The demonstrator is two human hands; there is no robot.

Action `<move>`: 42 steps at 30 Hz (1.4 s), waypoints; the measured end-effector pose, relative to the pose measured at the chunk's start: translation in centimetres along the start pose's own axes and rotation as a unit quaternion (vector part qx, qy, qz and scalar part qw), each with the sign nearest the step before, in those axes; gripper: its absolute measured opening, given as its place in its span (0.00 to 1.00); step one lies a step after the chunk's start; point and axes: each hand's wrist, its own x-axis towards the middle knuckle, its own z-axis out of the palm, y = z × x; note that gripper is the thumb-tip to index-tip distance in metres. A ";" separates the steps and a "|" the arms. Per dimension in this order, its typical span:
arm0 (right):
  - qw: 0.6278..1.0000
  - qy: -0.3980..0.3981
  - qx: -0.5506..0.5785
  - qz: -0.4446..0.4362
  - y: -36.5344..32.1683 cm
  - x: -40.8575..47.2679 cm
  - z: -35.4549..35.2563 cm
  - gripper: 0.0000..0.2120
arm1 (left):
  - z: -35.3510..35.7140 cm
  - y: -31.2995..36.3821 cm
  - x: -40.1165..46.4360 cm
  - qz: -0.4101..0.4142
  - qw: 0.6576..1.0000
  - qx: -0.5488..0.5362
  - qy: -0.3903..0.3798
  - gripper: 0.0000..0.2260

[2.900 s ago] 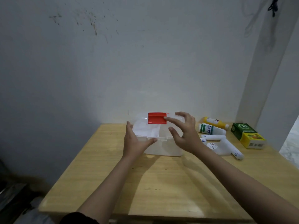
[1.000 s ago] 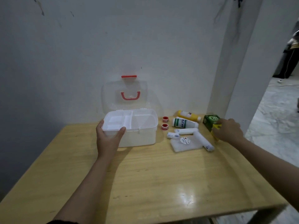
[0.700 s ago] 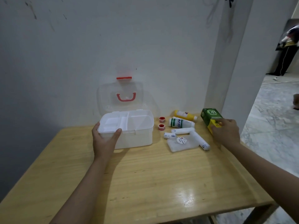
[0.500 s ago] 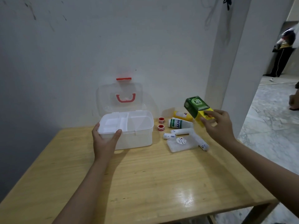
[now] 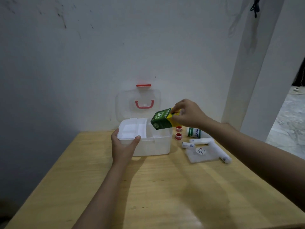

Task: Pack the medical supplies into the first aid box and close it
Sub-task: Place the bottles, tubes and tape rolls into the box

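Observation:
The white first aid box (image 5: 153, 146) stands open at the back of the wooden table (image 5: 165, 187), its clear lid (image 5: 125, 103) with a red handle upright against the wall. My left hand (image 5: 123, 146) grips the box's front left rim. My right hand (image 5: 188, 114) pinches a green and yellow carton (image 5: 162, 119), tilted, over the box's right compartment. Right of the box lie two red tape rolls (image 5: 178, 132), a green-and-white bottle (image 5: 194, 132), white bandage rolls (image 5: 202, 140) and a flat white pack (image 5: 202, 155).
A white wall rises right behind the table. A white pillar (image 5: 257, 66) stands at the back right, with tiled floor beyond it. The table's right edge runs under my right forearm.
My right hand lifted the green carton from the table's right side and carried it left to above the open box. The left hand stayed on the box rim.

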 end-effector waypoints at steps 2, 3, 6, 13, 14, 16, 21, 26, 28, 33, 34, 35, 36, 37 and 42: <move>0.999 -0.036 -0.009 0.003 -0.9 1.1 1.1 0.14 | 0.1 -0.1 0.1 0.001 1.000 0.001 0.002 0.39; 0.999 -0.051 -0.010 0.007 -1.3 1.5 1.5 0.13 | 0.1 -0.2 0.1 0.002 1.000 0.001 0.004 0.39; 0.996 -0.086 -0.010 0.024 -1.9 2.5 3.0 0.13 | 0.1 -0.5 0.4 0.002 1.000 -0.003 0.009 0.39; 0.989 -0.141 0.020 0.044 -2.0 3.2 6.2 0.11 | 0.1 -0.8 0.5 0.007 1.000 -0.015 0.010 0.39; 0.987 -0.151 0.023 0.044 -2.0 3.3 6.7 0.11 | 0.2 -0.9 0.5 0.007 1.000 -0.016 0.009 0.39; 0.985 -0.163 0.029 0.053 -2.0 3.5 7.5 0.11 | 0.1 -0.9 0.5 0.005 1.000 -0.015 0.006 0.39; 0.978 -0.185 0.021 0.092 -1.2 4.8 8.4 0.11 | 0.2 -0.8 0.4 0.006 1.000 -0.019 0.008 0.39; 0.972 -0.189 -0.128 0.050 -1.1 5.0 10.1 0.12 | 0.1 -1.0 0.4 0.011 1.000 -0.024 0.006 0.39; 0.970 -0.190 -0.140 0.058 -1.0 5.0 10.4 0.13 | 0.1 -1.0 0.5 0.011 1.000 -0.021 0.005 0.39; 0.966 -0.212 -0.124 0.084 -1.1 5.4 10.7 0.13 | 0.2 -1.1 0.5 0.012 1.000 -0.013 0.006 0.39; 0.965 -0.218 -0.113 0.091 -1.1 5.5 10.9 0.13 | 0.2 -1.1 0.5 0.011 1.000 -0.012 0.006 0.39; 0.965 -0.219 -0.104 0.096 -1.2 5.6 11.0 0.14 | 0.2 -1.2 0.5 0.010 1.000 -0.011 0.006 0.39; 0.967 -0.216 -0.098 0.097 -1.3 5.6 11.1 0.14 | 0.2 -1.3 0.5 0.010 1.000 -0.009 0.007 0.39; 0.968 -0.211 -0.089 0.097 -1.4 5.6 11.2 0.14 | 0.2 -1.3 0.5 0.009 1.000 -0.008 0.008 0.39; 0.966 -0.221 -0.022 0.130 -1.3 5.7 11.2 0.17 | 0.2 -1.2 0.5 0.007 1.000 -0.003 0.014 0.40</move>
